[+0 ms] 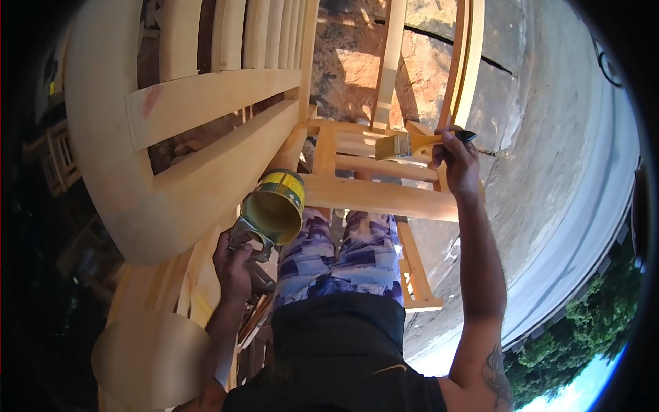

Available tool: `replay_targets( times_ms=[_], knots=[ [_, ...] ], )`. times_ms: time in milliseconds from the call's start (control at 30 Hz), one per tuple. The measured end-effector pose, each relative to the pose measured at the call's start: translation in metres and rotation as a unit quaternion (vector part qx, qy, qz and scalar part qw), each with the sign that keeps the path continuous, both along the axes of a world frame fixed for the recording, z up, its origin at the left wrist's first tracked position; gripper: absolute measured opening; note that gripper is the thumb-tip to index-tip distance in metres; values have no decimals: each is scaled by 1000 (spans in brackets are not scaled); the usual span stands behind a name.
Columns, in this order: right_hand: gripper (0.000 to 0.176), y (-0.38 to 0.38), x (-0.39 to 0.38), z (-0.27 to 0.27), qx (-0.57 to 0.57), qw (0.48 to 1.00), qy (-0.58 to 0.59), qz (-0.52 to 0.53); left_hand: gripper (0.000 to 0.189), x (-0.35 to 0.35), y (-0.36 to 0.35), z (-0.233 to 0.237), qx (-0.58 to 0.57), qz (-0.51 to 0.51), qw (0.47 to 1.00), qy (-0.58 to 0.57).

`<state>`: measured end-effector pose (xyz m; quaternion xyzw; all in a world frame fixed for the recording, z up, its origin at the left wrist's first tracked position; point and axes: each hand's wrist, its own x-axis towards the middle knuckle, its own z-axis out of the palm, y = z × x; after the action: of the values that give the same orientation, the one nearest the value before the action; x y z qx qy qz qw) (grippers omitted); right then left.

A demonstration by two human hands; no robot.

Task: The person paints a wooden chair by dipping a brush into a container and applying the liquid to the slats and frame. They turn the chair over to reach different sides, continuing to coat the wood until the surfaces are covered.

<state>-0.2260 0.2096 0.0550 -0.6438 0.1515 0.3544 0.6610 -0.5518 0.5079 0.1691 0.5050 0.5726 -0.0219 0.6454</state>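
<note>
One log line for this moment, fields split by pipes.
left hand: holding can | right hand: gripping paintbrush by handle | bristles: apart from can; contact with wooden frame unclear

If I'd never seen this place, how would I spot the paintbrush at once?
Start at the pale wooden frame just beyond the person's patterned shorts. Near the frame's right side, the right hand holds the paintbrush. Its flat bristles and black-tipped yellow handle set it apart from the plain wooden bars nearby.
</note>
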Motion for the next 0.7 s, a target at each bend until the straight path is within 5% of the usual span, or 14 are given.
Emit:
replay_targets(
  times_ms=[167,433,700],
  knots=[
    [21,56,-17,-24,-34,991,30,127,42,-20,11,-13,21,8,1000,7],
    [18,73,-62,-25,-88,933,-185,296,48,-27,22,-12,6,6,1000,17],
    [17,41,-83,33,-130,916,-291,244,35,-12,17,-7,1,34,999,-3]
  ],
)
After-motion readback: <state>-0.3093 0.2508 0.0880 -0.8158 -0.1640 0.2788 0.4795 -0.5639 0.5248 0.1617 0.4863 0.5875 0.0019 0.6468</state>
